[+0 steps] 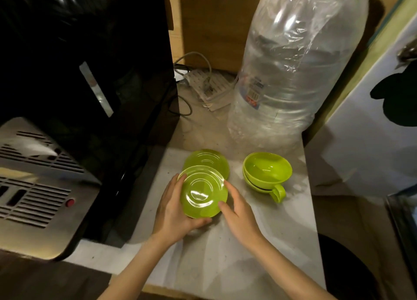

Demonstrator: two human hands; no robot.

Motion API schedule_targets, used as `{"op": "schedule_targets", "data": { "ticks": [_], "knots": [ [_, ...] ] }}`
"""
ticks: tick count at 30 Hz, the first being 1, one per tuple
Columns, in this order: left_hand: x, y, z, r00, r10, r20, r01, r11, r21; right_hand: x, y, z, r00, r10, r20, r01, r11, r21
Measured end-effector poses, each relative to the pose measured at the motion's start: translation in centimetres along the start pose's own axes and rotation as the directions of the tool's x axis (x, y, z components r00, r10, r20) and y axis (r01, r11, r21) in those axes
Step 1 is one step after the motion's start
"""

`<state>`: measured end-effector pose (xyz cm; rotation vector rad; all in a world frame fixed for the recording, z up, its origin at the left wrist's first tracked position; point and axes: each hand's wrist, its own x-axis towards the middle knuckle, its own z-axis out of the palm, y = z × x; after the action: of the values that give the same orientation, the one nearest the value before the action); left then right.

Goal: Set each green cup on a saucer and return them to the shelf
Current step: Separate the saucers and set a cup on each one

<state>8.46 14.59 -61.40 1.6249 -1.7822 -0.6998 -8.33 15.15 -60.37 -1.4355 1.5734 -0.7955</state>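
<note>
A green saucer (pixel 203 192) is held just above the white counter (pixel 225 254), partly over a second green saucer (pixel 206 158) that lies flat behind it. My left hand (pixel 173 211) grips the near saucer's left and lower rim. My right hand (pixel 239 211) touches its right rim with the fingers spread. To the right, two green cups (pixel 267 172) are nested one inside the other, their handles pointing toward me. The shelf is not in view.
A black coffee machine (pixel 90 74) with a metal drip tray (pixel 38 182) fills the left. A big clear plastic bottle wrapped in film (pixel 293 69) stands behind the cups. A power strip with cables (pixel 207 85) lies at the back. A white appliance (pixel 372 130) flanks the right.
</note>
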Motion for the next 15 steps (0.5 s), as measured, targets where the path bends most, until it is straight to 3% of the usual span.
{"op": "schedule_targets", "data": {
  "ticks": [15],
  "knots": [
    [-5.4,-2.6,0.1,0.994,-0.009,0.111,-0.007,0.99,0.141,-5.1,2.0,1.5,0.997,-0.056,0.051,0.066,0.97,-0.235]
  ]
}}
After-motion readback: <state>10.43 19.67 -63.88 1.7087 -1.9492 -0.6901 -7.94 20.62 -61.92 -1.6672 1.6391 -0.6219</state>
